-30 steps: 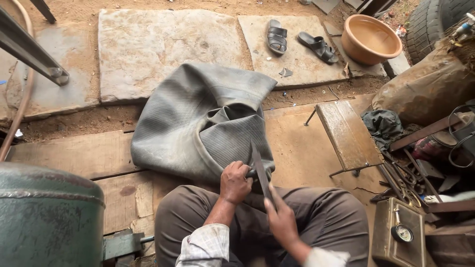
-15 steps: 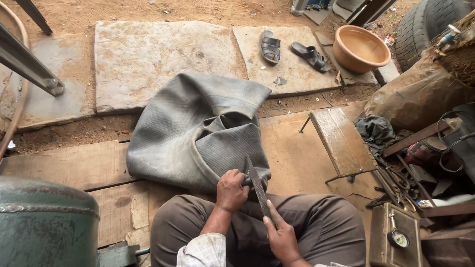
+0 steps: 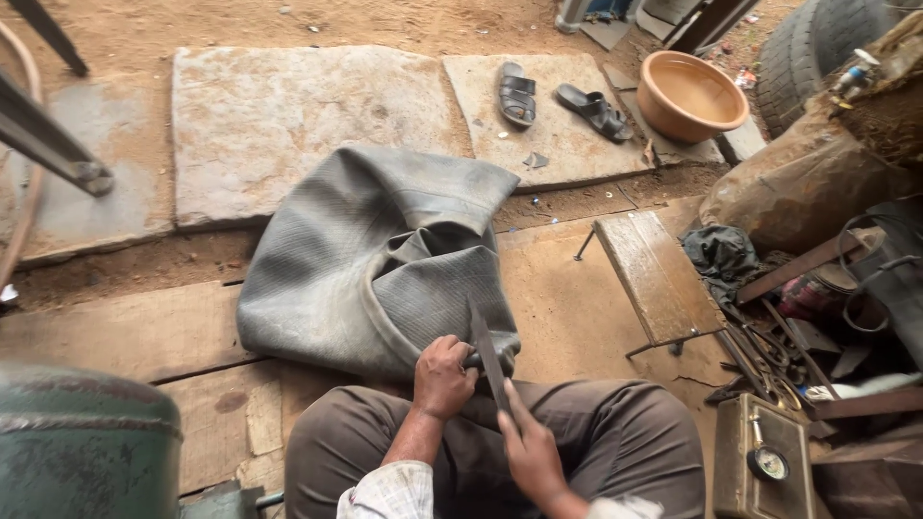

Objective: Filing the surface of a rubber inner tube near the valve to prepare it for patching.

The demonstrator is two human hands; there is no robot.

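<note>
A large grey rubber inner tube lies folded on the ground in front of my knees. My left hand pinches the tube's near edge against my lap. My right hand grips the handle of a long flat metal file or blade, whose tip rests on the rubber just beside my left hand. I sit with brown trousers and a checked sleeve showing at the bottom of the view.
Stone slabs lie beyond the tube with a pair of dark sandals and an orange-brown basin. A small wooden bench, scattered tools and a gauge box crowd the right. A green metal tank stands at lower left.
The view shifted slightly down and left. My hands stay on the tube's edge, the blade moving a little against the rubber.
</note>
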